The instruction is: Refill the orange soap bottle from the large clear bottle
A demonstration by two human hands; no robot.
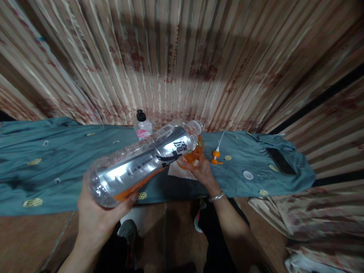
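My left hand (99,216) grips the base of a large clear plastic bottle (145,161) with a silver and orange label. The bottle lies tilted, its neck at the upper right over an orange see-through bottle (196,149). Around that orange bottle my right hand (200,168) is closed, a bracelet on the wrist. Whether the two bottle mouths touch is hidden from me. A white paper or cloth (182,172) lies beneath the orange bottle. Right of it rests an orange pump head (216,155) with a white tube.
On the green cloth (65,151) stands a small clear bottle with a black cap (143,127), behind the large bottle. A round white disc (248,175) and a dark phone (280,161) lie to the right. A striped curtain (182,64) hangs behind.
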